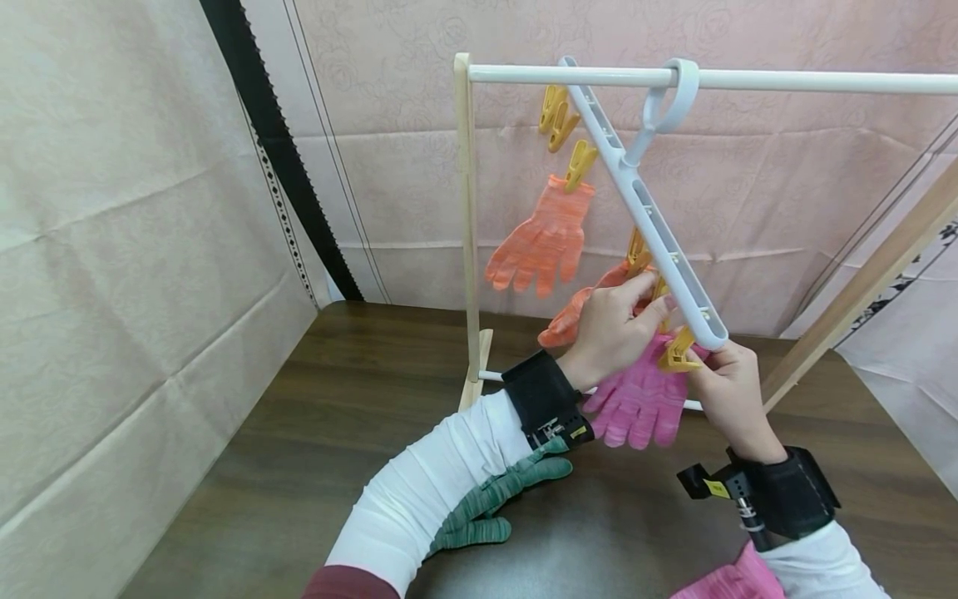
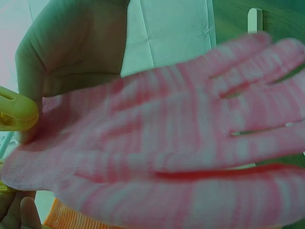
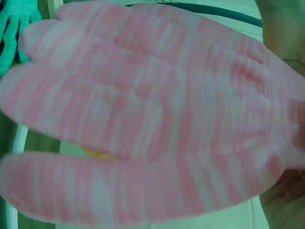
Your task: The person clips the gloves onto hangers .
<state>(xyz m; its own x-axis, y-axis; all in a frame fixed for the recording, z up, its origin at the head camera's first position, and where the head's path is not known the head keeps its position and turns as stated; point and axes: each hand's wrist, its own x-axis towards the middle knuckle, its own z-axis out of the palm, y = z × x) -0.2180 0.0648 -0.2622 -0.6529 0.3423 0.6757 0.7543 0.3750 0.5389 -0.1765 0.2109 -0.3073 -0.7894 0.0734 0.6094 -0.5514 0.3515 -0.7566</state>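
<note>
A pink striped glove [image 1: 639, 399] hangs fingers down below the near end of a light-blue clip hanger [image 1: 647, 204]. My left hand [image 1: 617, 329] pinches its cuff, the thumb by a yellow clothespin [image 2: 16, 112]. At the cuff's other side, my right hand [image 1: 729, 391] grips a second yellow clothespin [image 1: 677, 353], turned sideways; its fingertips are partly hidden. An orange glove [image 1: 565, 320] hangs just behind my left hand, partly covered by it. Farther along the hanger, another orange glove [image 1: 546, 233] hangs from a yellow clothespin [image 1: 580, 164].
The hanger hooks over a white rail [image 1: 569, 76] on a wooden frame [image 1: 470, 216]. Spare clothespins [image 1: 554, 112] dangle at its far end. Green gloves [image 1: 494, 503] lie on the brown table [image 1: 299, 466] under my left forearm. More pink fabric [image 1: 737, 578] is by my right forearm.
</note>
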